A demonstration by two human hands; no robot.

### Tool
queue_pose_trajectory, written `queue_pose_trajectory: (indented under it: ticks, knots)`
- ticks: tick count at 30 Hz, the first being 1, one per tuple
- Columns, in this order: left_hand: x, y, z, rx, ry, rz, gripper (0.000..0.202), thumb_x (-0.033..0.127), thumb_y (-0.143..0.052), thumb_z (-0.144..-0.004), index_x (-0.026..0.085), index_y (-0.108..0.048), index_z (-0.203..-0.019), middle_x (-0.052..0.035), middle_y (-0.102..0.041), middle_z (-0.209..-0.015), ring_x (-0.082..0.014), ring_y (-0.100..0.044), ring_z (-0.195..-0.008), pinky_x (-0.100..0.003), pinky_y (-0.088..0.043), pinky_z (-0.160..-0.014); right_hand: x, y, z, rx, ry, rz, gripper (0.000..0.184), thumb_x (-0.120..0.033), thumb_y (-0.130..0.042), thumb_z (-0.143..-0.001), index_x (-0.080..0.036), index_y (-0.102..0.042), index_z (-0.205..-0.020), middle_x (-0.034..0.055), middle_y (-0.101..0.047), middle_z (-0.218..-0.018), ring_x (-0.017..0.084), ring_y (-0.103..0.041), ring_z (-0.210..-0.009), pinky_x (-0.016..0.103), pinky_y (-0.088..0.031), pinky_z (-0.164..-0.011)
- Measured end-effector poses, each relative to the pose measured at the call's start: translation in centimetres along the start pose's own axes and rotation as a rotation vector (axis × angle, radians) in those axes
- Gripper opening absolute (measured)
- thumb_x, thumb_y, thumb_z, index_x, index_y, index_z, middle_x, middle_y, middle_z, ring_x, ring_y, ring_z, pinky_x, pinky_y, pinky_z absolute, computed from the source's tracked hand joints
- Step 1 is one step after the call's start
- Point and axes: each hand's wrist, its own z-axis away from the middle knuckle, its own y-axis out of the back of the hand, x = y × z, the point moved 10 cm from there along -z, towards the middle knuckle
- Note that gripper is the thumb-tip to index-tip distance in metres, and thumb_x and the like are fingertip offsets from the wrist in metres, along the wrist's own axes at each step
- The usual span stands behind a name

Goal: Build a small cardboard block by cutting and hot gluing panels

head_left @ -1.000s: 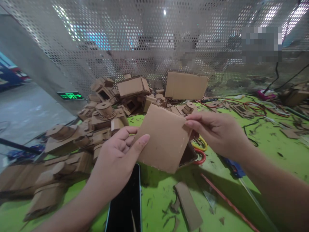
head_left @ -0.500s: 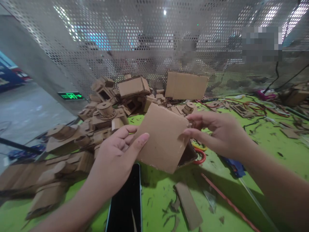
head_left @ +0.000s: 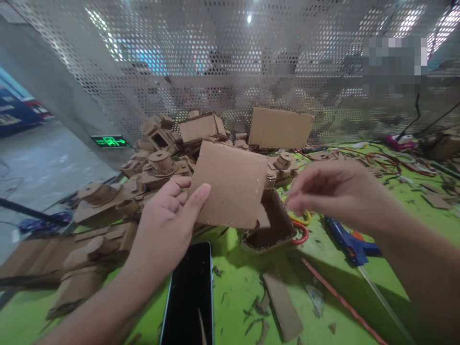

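My left hand (head_left: 167, 225) grips the left edge of a flat square cardboard panel (head_left: 232, 184), thumb on its front face, and holds it up above the green table (head_left: 406, 239). My right hand (head_left: 334, 191) hovers to the right of the panel, apart from it. It is blurred by motion, with the fingers curled loosely downward and nothing visible in them. Below the panel an open cardboard box (head_left: 271, 225) with a dark inside rests on the table.
A black phone (head_left: 189, 292) lies near the front edge. A pile of cardboard pieces and models (head_left: 143, 177) fills the left and back. A blue glue gun (head_left: 350, 239), red and yellow rings (head_left: 300, 227), a cardboard strip (head_left: 282, 306), cables and scraps lie on the right.
My right hand has let go of the panel's right corner and pulled away to the right. My left hand has lifted the panel up and left, uncovering the open box beneath.
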Motion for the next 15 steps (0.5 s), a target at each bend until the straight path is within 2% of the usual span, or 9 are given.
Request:
queue_pose_trajectory:
  ticks: [2, 3, 4, 6, 8, 10, 11, 13, 15]
  knots:
    - [-0.1, 0.1, -0.1, 0.01, -0.003, 0.037, 0.033, 0.043, -0.09, -0.089, 0.026, -0.07, -0.11, -0.0003, -0.087, -0.103, -0.0188, -0.084, -0.091, -0.02, -0.066, -0.071, -1.0, -4.2, 1.3, -0.421, 0.013, -0.052, 0.014, -0.03, -0.083, -0.098, -0.027, -0.087, -0.111, 0.0013, -0.089, -0.102, 0.019, -0.085, -0.088, 0.029, -0.07, -0.078]
    - [-0.2, 0.0, -0.1, 0.008, -0.001, 0.052, 0.034, 0.043, -0.091, -0.089, 0.026, -0.07, -0.11, 0.0, -0.087, -0.103, -0.019, -0.084, -0.092, -0.02, -0.066, -0.071, -1.6, -5.5, 2.1, -0.537, 0.052, -0.025, 0.019, -0.027, -0.078, -0.102, -0.028, -0.086, -0.119, 0.0007, -0.089, -0.11, 0.019, -0.085, -0.097, 0.029, -0.069, -0.086]
    - [-0.2, 0.0, -0.1, 0.005, 0.0, 0.063, 0.035, 0.043, -0.091, -0.088, 0.026, -0.069, -0.11, 0.0003, -0.087, -0.102, -0.0192, -0.084, -0.091, -0.02, -0.067, -0.071, -2.1, -6.2, 2.4, -0.574, 0.099, 0.024, 0.022, -0.024, -0.074, -0.105, -0.028, -0.085, -0.123, -0.0001, -0.089, -0.115, 0.017, -0.085, -0.102, 0.028, -0.067, -0.091]
    - [-0.3, -0.2, 0.0, -0.015, 0.002, 0.067, 0.036, 0.042, -0.091, -0.088, 0.026, -0.069, -0.112, 0.0002, -0.087, -0.102, -0.0198, -0.085, -0.09, -0.022, -0.068, -0.07, -2.5, -5.5, 1.9, -0.399, 0.161, 0.124, 0.015, -0.025, -0.074, -0.105, -0.028, -0.085, -0.114, -0.002, -0.09, -0.104, 0.015, -0.085, -0.089, 0.025, -0.066, -0.083]
    - [-0.3, -0.5, 0.3, -0.035, 0.011, 0.057, 0.037, 0.042, -0.09, -0.09, 0.025, -0.069, -0.114, -0.001, -0.088, -0.104, -0.0216, -0.085, -0.091, -0.023, -0.069, -0.069, -1.9, -3.5, 1.1, -0.111, 0.129, 0.182, 0.008, -0.034, -0.079, -0.101, -0.027, -0.082, -0.106, -0.0033, -0.087, -0.084, 0.014, -0.081, -0.068, 0.023, -0.063, -0.065]
    - [-0.4, -0.7, 0.7, -0.053, 0.021, 0.059, 0.036, 0.043, -0.088, -0.091, 0.026, -0.068, -0.116, -0.0023, -0.088, -0.109, -0.0238, -0.085, -0.095, -0.025, -0.07, -0.071, -0.7, -2.1, 0.9, 0.077, 0.045, 0.168, 0.023, -0.043, -0.08, -0.1, -0.028, -0.073, -0.115, -0.0039, -0.082, -0.079, 0.015, -0.077, -0.06, 0.025, -0.061, -0.055]
    - [-0.5, -0.9, 0.9, -0.064, 0.029, 0.066, 0.035, 0.043, -0.087, -0.092, 0.027, -0.068, -0.117, -0.0027, -0.088, -0.111, -0.0248, -0.085, -0.098, -0.027, -0.071, -0.072, -0.2, -1.7, 1.0, 0.126, 0.015, 0.139, 0.029, -0.044, -0.08, -0.1, -0.029, -0.067, -0.122, -0.0034, -0.082, -0.082, 0.016, -0.078, -0.06, 0.025, -0.06, -0.053]
    - [-0.8, -1.3, 1.3, -0.097, 0.057, 0.09, 0.034, 0.043, -0.086, -0.094, 0.027, -0.069, -0.118, -0.0029, -0.087, -0.113, -0.0258, -0.085, -0.101, -0.027, -0.072, -0.073, 0.4, -2.0, 0.9, 0.129, 0.002, 0.072, 0.036, -0.042, -0.08, -0.1, -0.03, -0.061, -0.127, -0.0012, -0.082, -0.091, 0.017, -0.08, -0.066, 0.027, -0.063, -0.056]
    - [-1.0, -1.7, 1.5, -0.129, 0.079, 0.112, 0.033, 0.042, -0.086, -0.094, 0.026, -0.069, -0.118, -0.0032, -0.087, -0.113, -0.0262, -0.085, -0.102, -0.027, -0.072, -0.073, 0.8, -2.8, 0.7, 0.092, -0.002, -0.026, 0.032, -0.039, -0.083, -0.098, -0.028, -0.065, -0.122, 0.0009, -0.083, -0.093, 0.019, -0.082, -0.073, 0.028, -0.066, -0.062]
